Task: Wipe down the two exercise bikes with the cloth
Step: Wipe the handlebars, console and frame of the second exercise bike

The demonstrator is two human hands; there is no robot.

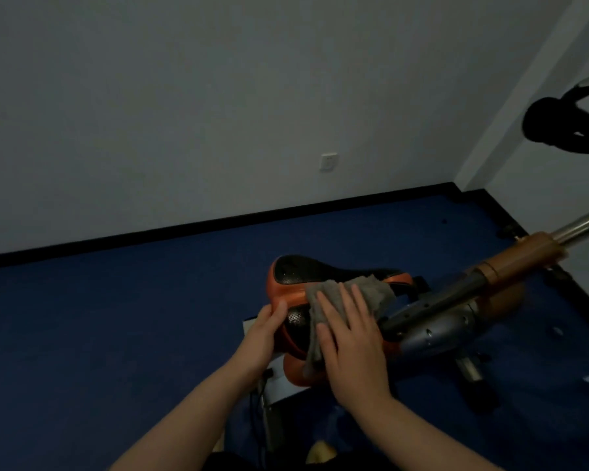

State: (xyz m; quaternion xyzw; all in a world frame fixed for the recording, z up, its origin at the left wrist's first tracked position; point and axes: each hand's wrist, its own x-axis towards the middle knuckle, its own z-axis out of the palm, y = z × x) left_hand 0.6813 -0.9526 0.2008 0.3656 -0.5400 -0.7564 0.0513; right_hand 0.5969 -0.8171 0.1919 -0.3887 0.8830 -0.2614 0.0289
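A: State the position of the cloth.

B: The grey cloth [347,300] lies draped over the saddle [306,273] of the exercise bike [432,321], toward the 4 o'clock side of the saddle top. One end hangs down the near flank of the saddle; the other end spreads toward the seat post at 3 o'clock.

A: State the condition of the right hand.

B: The right hand [351,338] lies flat, palm down, fingers extended and slightly spread, pressing the cloth against the saddle. It does not grasp; it bears on the fabric from above.

A: And the left hand?

B: The left hand [262,334] is curled around the orange edge of the saddle at 9 o'clock from the right hand, thumb on top, fingers hidden underneath. It grips the saddle rim and does not touch the cloth.

A: Describe the saddle.

B: Black perforated centre, orange border, nose pointing toward 3 o'clock.

A: Surrounding parts?

B: A brown sleeve [524,256] on a chrome tube [582,226] rises toward 2 o'clock. A black handlebar [558,127] shows at the right frame edge. The floor [116,317] is blue; a wall socket [329,161] sits at 12 o'clock from the saddle. A second bike cannot be identified.
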